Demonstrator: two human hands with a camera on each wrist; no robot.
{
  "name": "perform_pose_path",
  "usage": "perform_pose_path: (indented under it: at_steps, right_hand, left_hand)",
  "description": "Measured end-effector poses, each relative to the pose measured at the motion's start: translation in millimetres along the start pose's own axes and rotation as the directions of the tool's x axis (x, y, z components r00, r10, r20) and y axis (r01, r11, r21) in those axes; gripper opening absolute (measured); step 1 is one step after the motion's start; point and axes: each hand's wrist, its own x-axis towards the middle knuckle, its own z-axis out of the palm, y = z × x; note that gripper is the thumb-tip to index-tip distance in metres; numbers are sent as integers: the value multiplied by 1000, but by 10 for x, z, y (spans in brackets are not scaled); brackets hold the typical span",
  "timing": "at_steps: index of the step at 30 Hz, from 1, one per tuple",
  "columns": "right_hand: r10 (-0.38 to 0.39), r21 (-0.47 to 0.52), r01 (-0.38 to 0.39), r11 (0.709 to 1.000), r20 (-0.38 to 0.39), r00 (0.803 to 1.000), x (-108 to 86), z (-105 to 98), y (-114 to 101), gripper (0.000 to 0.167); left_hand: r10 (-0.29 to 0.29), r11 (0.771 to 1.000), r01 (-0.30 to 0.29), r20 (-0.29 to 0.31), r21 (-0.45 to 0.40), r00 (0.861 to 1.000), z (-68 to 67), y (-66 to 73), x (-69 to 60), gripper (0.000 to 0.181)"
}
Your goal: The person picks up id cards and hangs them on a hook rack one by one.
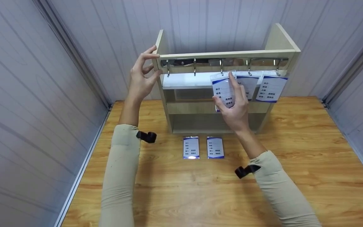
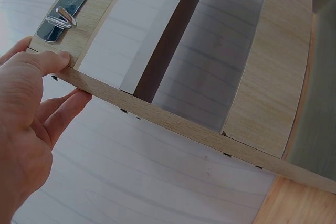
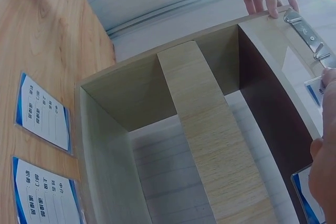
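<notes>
My left hand grips the upper left corner of the wooden shelf unit, thumb in front; in the left wrist view the left hand holds the side board. With thumb and fingers, my right hand holds a badge card at the middle hook of the metal rack. Whether the card's slot is on the hook cannot be told. Two more cards hang to its right, one partly behind the fingers, the other on the rightmost hook.
Two cards lie side by side on the wood-grain surface before the unit. The two left hooks carry nothing. Pale panels stand left, right and behind.
</notes>
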Motion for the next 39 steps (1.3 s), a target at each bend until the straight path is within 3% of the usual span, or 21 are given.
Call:
perform_pose_path:
  at_steps: [29,39]
  right_hand:
    - [38,-121,-40,992,-21,999,-7,35,-21,86]
    - [10,-146,-16,989,-41,999,-11,67,-35,83]
  left_hand:
    - [-17,1000,17,6,2,1000,14,4,2,40]
    - [-8,1000,8,0,5,1000,-2,10,8,42]
